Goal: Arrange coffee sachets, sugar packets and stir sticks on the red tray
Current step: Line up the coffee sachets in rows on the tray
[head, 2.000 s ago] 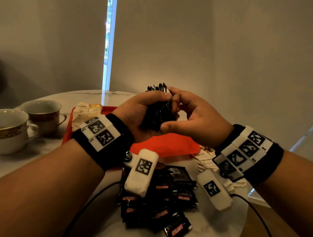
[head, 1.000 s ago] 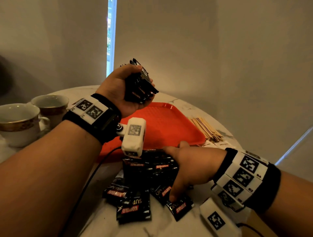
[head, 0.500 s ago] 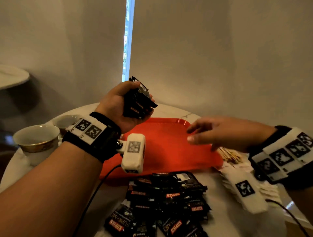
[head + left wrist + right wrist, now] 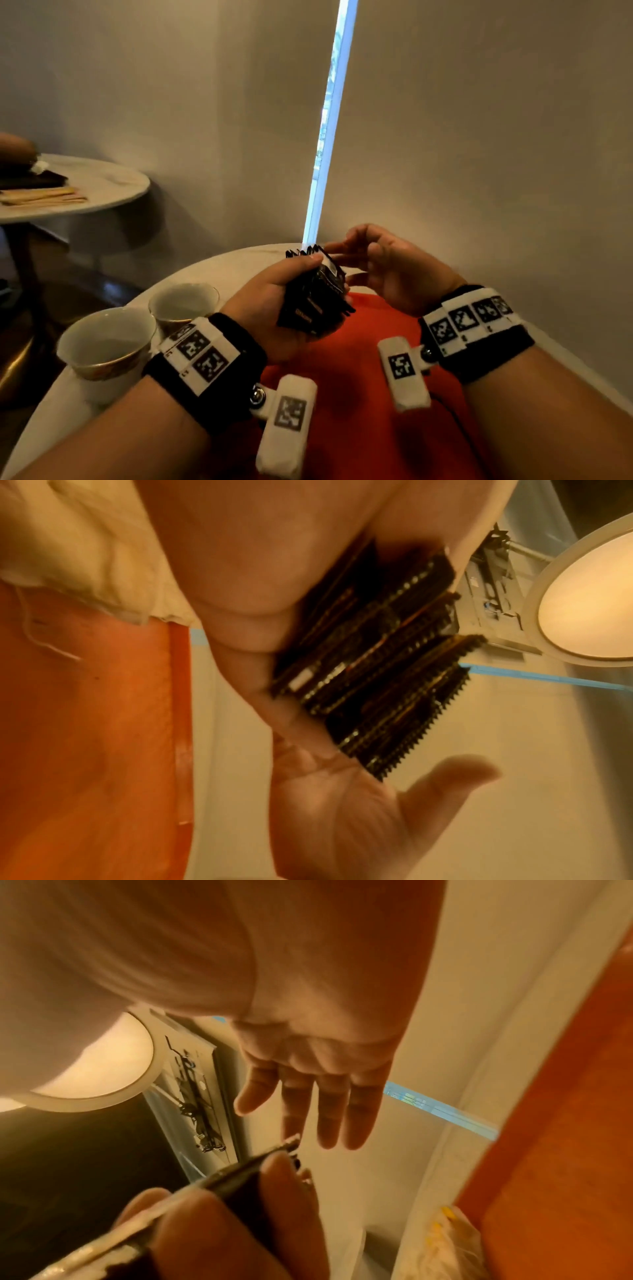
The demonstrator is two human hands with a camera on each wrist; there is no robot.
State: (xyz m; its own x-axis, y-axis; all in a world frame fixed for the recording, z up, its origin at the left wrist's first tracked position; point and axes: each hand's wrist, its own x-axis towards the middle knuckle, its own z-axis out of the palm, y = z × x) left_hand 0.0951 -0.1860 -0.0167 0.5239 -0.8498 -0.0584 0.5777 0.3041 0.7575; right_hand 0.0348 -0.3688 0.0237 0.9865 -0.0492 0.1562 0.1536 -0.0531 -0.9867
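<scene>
My left hand (image 4: 270,301) grips a thick stack of black coffee sachets (image 4: 313,294) upright above the red tray (image 4: 359,383). In the left wrist view the stack (image 4: 380,669) fans out with its serrated edges showing. My right hand (image 4: 383,270) hovers just right of the stack with straight, relaxed fingers reaching toward its top edge. It holds nothing. The right wrist view shows those fingers (image 4: 325,1112) spread above the sachets (image 4: 240,1177). Neither the stir sticks nor the loose sachet pile are in view.
Two empty cups (image 4: 106,339) (image 4: 183,301) stand on the round marble table left of the tray. A crumpled clear bag (image 4: 445,1245) lies by the tray's far rim. A second round table (image 4: 85,188) stands further left.
My right hand has risen from over the tray to the top of the sachet stack. The left hand keeps its grip. My view has tilted up, so the loose sachets have dropped out of sight.
</scene>
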